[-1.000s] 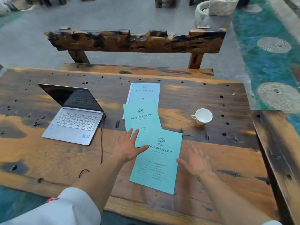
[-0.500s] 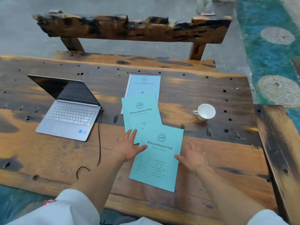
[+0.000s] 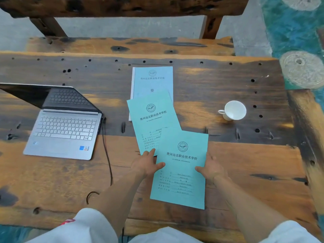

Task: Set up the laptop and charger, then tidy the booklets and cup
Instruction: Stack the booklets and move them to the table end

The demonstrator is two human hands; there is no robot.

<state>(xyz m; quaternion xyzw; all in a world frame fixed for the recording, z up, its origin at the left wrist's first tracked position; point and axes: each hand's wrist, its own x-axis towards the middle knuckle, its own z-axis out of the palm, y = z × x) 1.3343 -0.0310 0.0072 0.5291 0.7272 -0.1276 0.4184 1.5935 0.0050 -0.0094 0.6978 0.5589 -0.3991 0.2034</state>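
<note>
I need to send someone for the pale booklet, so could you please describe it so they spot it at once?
Start at the wooden table and find the open laptop at its left. Right of it, three booklets overlap in a chain towards the hands. The one you want is the pale booklet, farthest from the person: it is whitish blue, while the other two are teal.

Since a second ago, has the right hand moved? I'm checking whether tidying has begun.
Yes. The right hand has closed in leftward onto the right edge of the nearest booklet; earlier it lay apart from it.
</note>
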